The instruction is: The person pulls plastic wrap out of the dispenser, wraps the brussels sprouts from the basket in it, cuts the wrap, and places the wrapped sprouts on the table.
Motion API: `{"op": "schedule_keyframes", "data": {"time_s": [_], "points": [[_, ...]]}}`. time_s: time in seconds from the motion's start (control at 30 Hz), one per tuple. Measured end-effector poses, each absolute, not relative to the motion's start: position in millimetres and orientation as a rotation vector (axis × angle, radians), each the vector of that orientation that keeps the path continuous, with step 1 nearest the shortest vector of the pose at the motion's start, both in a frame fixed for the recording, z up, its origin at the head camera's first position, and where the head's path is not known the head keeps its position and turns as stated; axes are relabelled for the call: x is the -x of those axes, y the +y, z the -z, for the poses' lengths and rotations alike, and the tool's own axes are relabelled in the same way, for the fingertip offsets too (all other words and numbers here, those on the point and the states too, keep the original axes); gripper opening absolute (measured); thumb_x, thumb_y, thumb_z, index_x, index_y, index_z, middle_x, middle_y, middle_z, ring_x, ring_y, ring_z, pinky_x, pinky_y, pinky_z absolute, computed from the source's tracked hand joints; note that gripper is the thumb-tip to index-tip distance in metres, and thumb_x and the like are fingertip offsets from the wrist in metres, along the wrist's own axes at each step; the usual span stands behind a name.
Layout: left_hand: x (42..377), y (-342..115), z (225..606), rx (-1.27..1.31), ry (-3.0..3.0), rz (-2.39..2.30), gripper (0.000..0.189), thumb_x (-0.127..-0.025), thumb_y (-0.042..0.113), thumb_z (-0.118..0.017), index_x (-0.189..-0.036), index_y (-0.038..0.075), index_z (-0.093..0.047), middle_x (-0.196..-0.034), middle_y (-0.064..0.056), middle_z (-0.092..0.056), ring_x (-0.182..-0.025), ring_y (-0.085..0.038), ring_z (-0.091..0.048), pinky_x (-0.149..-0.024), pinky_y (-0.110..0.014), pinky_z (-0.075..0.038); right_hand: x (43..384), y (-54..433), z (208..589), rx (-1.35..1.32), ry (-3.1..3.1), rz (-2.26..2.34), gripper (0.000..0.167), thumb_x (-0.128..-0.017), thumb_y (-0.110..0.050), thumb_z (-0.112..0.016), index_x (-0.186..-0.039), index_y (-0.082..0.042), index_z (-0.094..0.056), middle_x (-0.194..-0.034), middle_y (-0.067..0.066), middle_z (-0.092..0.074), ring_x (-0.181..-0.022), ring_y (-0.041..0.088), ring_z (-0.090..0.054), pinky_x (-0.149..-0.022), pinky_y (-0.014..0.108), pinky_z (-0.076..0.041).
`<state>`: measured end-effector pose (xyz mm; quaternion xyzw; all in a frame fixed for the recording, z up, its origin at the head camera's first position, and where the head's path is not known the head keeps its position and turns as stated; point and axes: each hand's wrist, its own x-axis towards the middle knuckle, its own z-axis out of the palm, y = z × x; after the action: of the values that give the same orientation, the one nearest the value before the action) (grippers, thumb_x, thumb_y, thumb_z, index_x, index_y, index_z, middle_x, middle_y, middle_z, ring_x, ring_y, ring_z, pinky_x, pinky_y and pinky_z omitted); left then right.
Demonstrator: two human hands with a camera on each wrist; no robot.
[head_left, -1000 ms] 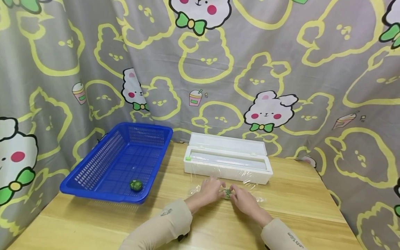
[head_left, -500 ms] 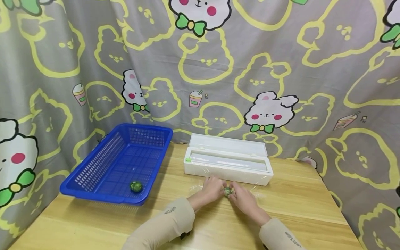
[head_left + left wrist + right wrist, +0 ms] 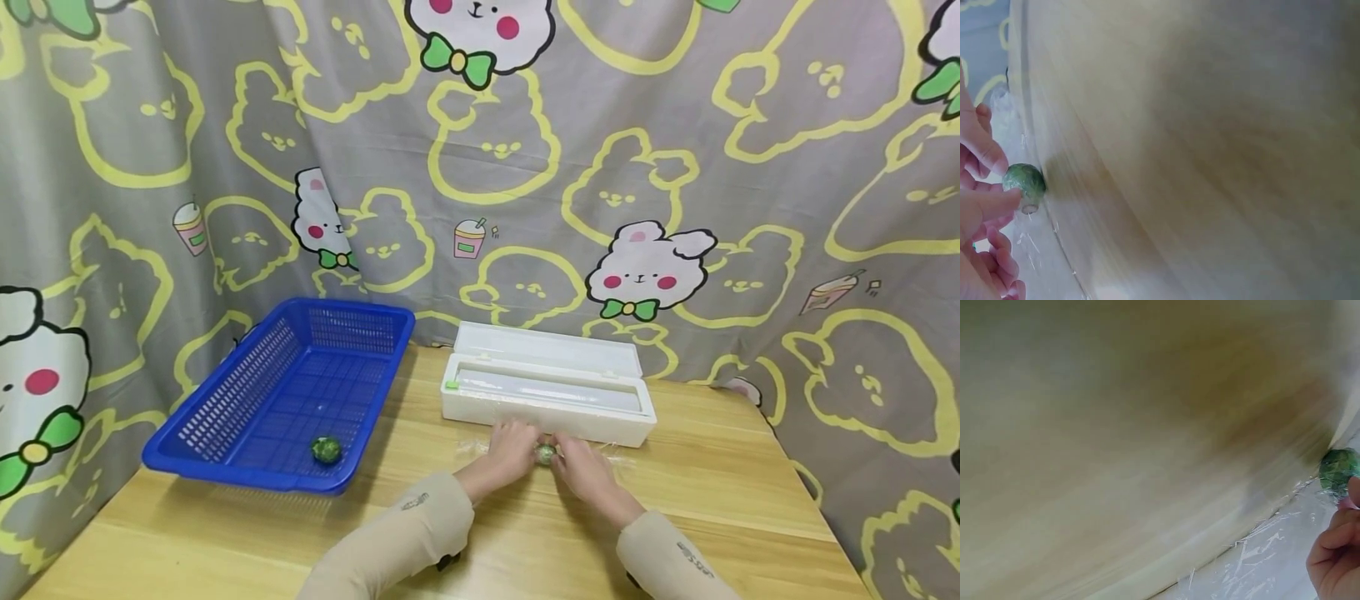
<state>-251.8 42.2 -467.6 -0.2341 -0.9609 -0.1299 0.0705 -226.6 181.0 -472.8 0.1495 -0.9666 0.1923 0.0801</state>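
A green Brussels sprout point(image 3: 546, 454) lies between the hands, in front of a white cling film box point(image 3: 551, 408). Thin clear cling film point(image 3: 1254, 562) wraps around it and spreads out to both sides, as the right wrist view shows. My left hand point(image 3: 513, 450) holds the sprout from the left with curled fingers. From the right, my right hand point(image 3: 588, 471) pinches it too. The cut stem end of the sprout shows in the left wrist view. Most fingertips are hidden in the head view.
The box's lid point(image 3: 547, 348) is raised at the back, and a green slider point(image 3: 452, 385) sits at its left end. A blue plastic basket point(image 3: 367, 400) stands on the left of the wooden table point(image 3: 720, 475), with one wrapped-looking sprout point(image 3: 326, 450) inside. A patterned curtain point(image 3: 517, 225) hangs behind.
Both hands have shifted slightly away from me, toward the box, with the sprout between them. The film that stretched up across the box front has drawn down around the sprout.
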Motion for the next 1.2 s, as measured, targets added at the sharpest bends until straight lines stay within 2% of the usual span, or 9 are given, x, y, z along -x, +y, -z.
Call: {"op": "schedule_keyframes", "data": {"time_s": [0.3,0.4,0.53,0.67,0.73,0.8,0.9,1.0,1.2], "points": [[254.3,41.0,470.3,0.640,-2.879,0.310,0.017,-0.073,0.009,-0.065,-0.084,0.021,-0.068,-0.073,0.006,-0.062,-0.068,-0.013,-0.052,-0.063,-0.026,-0.029,229.1,174.9,471.0,-0.459,-2.906,-0.571,0.023,-0.074,-0.007,-0.071,-0.089,-0.008,-0.053,-0.079,0.004,-0.060,-0.061,0.016,-0.052,-0.046,0.029,-0.039],[254.6,36.9,471.1,0.672,-2.886,0.366,0.016,-0.075,0.012,-0.066,-0.088,0.021,-0.069,-0.078,0.007,-0.065,-0.072,-0.014,-0.055,-0.065,-0.028,-0.031,231.0,173.2,471.0,-0.444,-2.900,-0.565,0.020,-0.075,-0.007,-0.071,-0.086,-0.009,-0.054,-0.078,0.003,-0.060,-0.060,0.017,-0.054,-0.047,0.029,-0.040],[254.8,27.9,469.8,0.735,-2.898,0.534,0.021,-0.077,0.017,-0.067,-0.099,0.020,-0.069,-0.092,0.007,-0.068,-0.086,-0.017,-0.058,-0.076,-0.035,-0.038,234.3,173.2,472.1,-0.418,-2.894,-0.571,0.018,-0.074,-0.006,-0.070,-0.083,-0.008,-0.055,-0.076,0.004,-0.061,-0.060,0.019,-0.055,-0.047,0.031,-0.041],[255.2,12.3,462.2,0.721,-2.836,0.804,0.025,-0.079,0.016,-0.068,-0.103,0.012,-0.067,-0.091,0.002,-0.067,-0.074,-0.012,-0.056,-0.076,-0.030,-0.043,236.8,172.9,471.2,-0.402,-2.924,-0.590,0.016,-0.075,-0.005,-0.069,-0.082,-0.008,-0.055,-0.073,0.004,-0.060,-0.060,0.019,-0.055,-0.048,0.033,-0.043],[256.9,3.0,456.6,0.649,-2.753,0.923,0.022,-0.079,0.014,-0.068,-0.101,0.011,-0.068,-0.081,0.001,-0.064,-0.066,-0.009,-0.051,-0.070,-0.027,-0.042,237.8,172.4,470.0,-0.395,-2.949,-0.598,0.016,-0.075,-0.005,-0.069,-0.082,-0.008,-0.055,-0.072,0.003,-0.060,-0.060,0.019,-0.055,-0.048,0.033,-0.043],[260.7,-6.0,451.7,0.526,-2.646,1.016,0.019,-0.078,0.012,-0.068,-0.097,0.011,-0.068,-0.074,0.000,-0.059,-0.064,-0.009,-0.046,-0.073,-0.029,-0.038,238.5,172.2,468.2,-0.390,-2.970,-0.609,0.014,-0.076,-0.004,-0.068,-0.081,-0.008,-0.055,-0.070,0.002,-0.059,-0.059,0.018,-0.053,-0.048,0.033,-0.042],[268.9,-19.3,450.5,0.296,-2.473,1.117,0.019,-0.076,0.014,-0.070,-0.095,0.013,-0.068,-0.075,-0.002,-0.053,-0.073,-0.014,-0.046,-0.080,-0.040,-0.030,239.1,171.9,466.8,-0.393,-2.974,-0.606,0.014,-0.076,-0.003,-0.067,-0.078,-0.008,-0.053,-0.067,0.001,-0.056,-0.057,0.017,-0.050,-0.047,0.032,-0.041],[278.2,-32.9,455.1,0.115,-2.323,1.238,0.028,-0.072,0.015,-0.074,-0.099,0.011,-0.067,-0.088,-0.007,-0.051,-0.088,-0.024,-0.046,-0.084,-0.046,-0.026,239.1,170.7,466.3,-0.386,-2.980,-0.613,0.015,-0.076,-0.003,-0.067,-0.076,-0.008,-0.053,-0.066,0.001,-0.054,-0.056,0.015,-0.048,-0.047,0.031,-0.040],[292.3,-56.8,472.2,0.010,-2.298,1.313,0.044,-0.071,0.024,-0.076,-0.110,0.013,-0.062,-0.109,-0.014,-0.044,-0.106,-0.033,-0.035,-0.086,-0.051,-0.020,237.9,168.5,466.7,-0.377,-2.992,-0.611,0.016,-0.076,-0.003,-0.067,-0.076,-0.008,-0.052,-0.065,0.000,-0.053,-0.057,0.015,-0.047,-0.048,0.031,-0.040]]}}
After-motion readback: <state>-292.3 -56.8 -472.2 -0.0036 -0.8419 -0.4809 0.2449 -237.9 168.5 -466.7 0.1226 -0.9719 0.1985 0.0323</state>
